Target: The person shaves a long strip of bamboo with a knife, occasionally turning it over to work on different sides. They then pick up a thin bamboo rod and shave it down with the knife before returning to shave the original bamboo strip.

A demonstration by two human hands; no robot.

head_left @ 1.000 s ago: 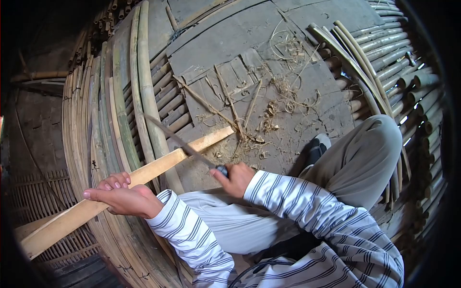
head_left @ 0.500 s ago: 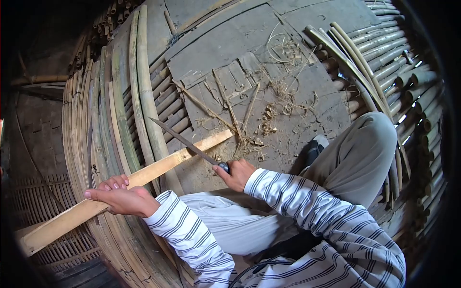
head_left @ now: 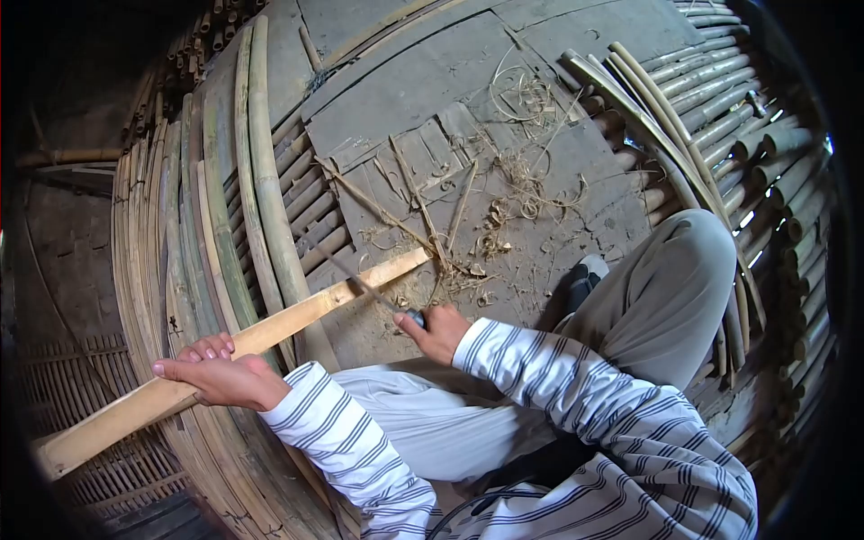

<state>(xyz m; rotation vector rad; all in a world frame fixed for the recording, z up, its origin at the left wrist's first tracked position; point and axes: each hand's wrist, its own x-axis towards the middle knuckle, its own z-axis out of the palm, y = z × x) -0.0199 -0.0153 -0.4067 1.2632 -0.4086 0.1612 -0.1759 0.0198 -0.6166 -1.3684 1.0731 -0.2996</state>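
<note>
A long pale bamboo strip (head_left: 301,313) runs slantwise from the lower left to the middle of the view. My left hand (head_left: 220,373) is wrapped round it, thumb pointing left. Closed on the dark handle of a knife is my right hand (head_left: 436,331). The long thin knife blade (head_left: 346,270) lies across the strip near its far end and points up and left; its tip is blurred. Below that end, the floor board (head_left: 405,108) carries curled shavings (head_left: 517,193) and several thin split sticks (head_left: 418,193).
Long bamboo poles (head_left: 265,171) lie side by side at the left. More bamboo lengths (head_left: 648,117) lie at the right on a slatted bamboo floor (head_left: 720,76). My bent knee (head_left: 693,261) rises at the right, beside a dark shoe (head_left: 580,283).
The whole view has shifted slightly. The knife blade is more blurred now and sits a little lower against the strip. Both hands keep their grip.
</note>
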